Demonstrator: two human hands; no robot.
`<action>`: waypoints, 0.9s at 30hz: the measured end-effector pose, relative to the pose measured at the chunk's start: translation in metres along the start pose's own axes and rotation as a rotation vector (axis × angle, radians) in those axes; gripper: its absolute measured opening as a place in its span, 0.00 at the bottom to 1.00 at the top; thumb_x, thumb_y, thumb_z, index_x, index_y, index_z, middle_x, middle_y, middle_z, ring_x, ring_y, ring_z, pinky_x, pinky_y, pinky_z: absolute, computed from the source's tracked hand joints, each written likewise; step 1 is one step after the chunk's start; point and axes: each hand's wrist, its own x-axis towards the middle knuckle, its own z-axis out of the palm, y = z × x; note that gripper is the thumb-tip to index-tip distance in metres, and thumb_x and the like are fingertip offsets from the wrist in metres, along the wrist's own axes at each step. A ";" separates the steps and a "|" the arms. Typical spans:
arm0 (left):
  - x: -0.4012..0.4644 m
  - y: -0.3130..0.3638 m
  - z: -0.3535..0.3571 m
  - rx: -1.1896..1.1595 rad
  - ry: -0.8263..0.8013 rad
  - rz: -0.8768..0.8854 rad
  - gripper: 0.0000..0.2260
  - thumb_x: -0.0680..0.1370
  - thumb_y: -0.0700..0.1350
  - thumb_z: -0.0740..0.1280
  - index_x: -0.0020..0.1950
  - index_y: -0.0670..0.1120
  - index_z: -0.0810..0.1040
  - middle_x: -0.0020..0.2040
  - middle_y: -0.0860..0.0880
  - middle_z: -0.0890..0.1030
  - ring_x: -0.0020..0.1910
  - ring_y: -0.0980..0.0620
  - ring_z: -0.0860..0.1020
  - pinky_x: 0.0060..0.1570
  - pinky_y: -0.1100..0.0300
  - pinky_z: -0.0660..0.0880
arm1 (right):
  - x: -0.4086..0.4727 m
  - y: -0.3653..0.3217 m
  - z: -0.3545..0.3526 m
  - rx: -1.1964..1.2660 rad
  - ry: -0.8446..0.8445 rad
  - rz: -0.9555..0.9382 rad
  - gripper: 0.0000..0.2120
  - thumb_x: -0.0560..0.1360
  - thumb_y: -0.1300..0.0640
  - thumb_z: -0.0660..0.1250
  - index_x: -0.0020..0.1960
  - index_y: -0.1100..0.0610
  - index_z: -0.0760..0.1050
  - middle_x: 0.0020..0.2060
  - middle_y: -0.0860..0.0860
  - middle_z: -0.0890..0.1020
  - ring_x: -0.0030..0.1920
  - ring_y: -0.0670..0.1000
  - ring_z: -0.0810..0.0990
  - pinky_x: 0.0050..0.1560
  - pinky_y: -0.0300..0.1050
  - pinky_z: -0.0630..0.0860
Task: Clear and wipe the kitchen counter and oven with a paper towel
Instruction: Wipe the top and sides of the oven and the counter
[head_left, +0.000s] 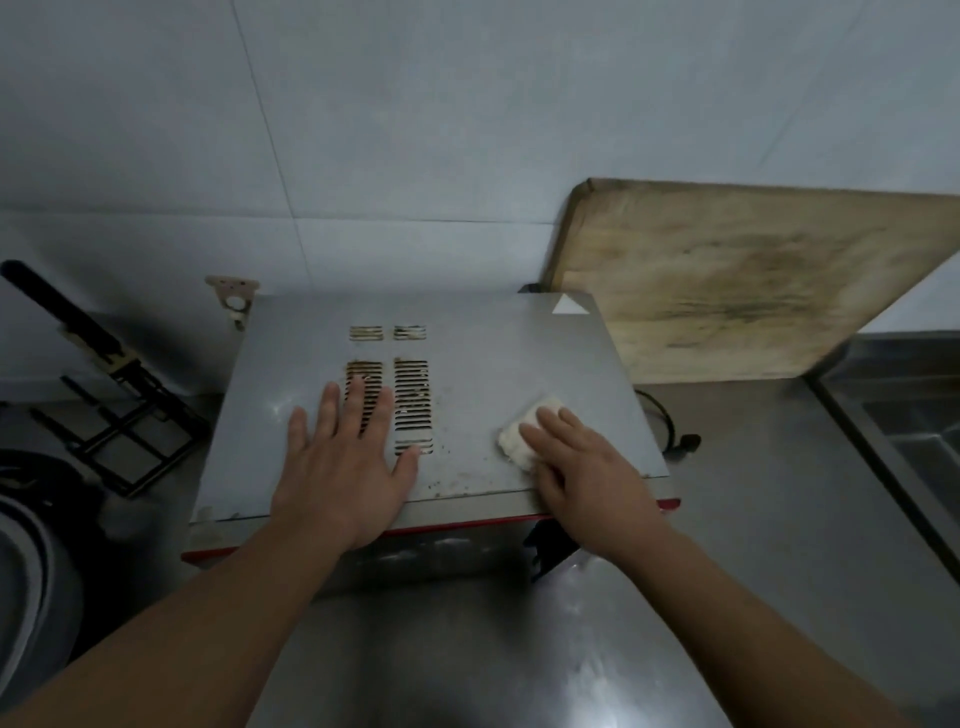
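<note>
A grey metal oven (498, 364) with a red front trim stands on the steel counter (753, 519). Its top has rusty vent slots and dark specks near the front edge. My left hand (343, 462) lies flat and open on the oven top, fingers spread over the left vent slots. My right hand (587, 478) presses a folded white paper towel (519, 436) against the oven top near its front right corner. Most of the towel is hidden under my fingers.
A worn wooden cutting board (737, 280) leans against the tiled wall behind the oven's right side. A black power cord (670, 431) lies right of the oven. A sink (914, 415) is at far right. A black rack (119, 415) and a pan (36, 561) stand left.
</note>
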 end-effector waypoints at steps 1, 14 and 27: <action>0.000 0.000 -0.001 0.007 -0.006 0.003 0.36 0.74 0.71 0.32 0.79 0.56 0.32 0.80 0.48 0.35 0.79 0.46 0.34 0.76 0.40 0.39 | 0.000 0.008 -0.002 0.001 -0.001 0.021 0.20 0.79 0.49 0.61 0.70 0.47 0.72 0.73 0.49 0.71 0.73 0.52 0.66 0.69 0.45 0.60; 0.002 -0.003 0.006 0.009 0.045 -0.004 0.36 0.74 0.71 0.31 0.79 0.56 0.34 0.81 0.49 0.36 0.79 0.48 0.35 0.76 0.42 0.38 | 0.193 0.085 -0.025 -0.075 -0.062 0.254 0.22 0.82 0.42 0.51 0.65 0.51 0.76 0.65 0.57 0.76 0.63 0.59 0.75 0.61 0.48 0.71; 0.003 0.000 0.006 0.009 0.027 -0.014 0.37 0.72 0.72 0.28 0.79 0.57 0.32 0.81 0.49 0.36 0.79 0.47 0.35 0.76 0.42 0.38 | -0.034 0.029 -0.008 -0.051 0.025 0.212 0.19 0.81 0.47 0.60 0.72 0.45 0.69 0.75 0.49 0.67 0.76 0.52 0.62 0.70 0.46 0.64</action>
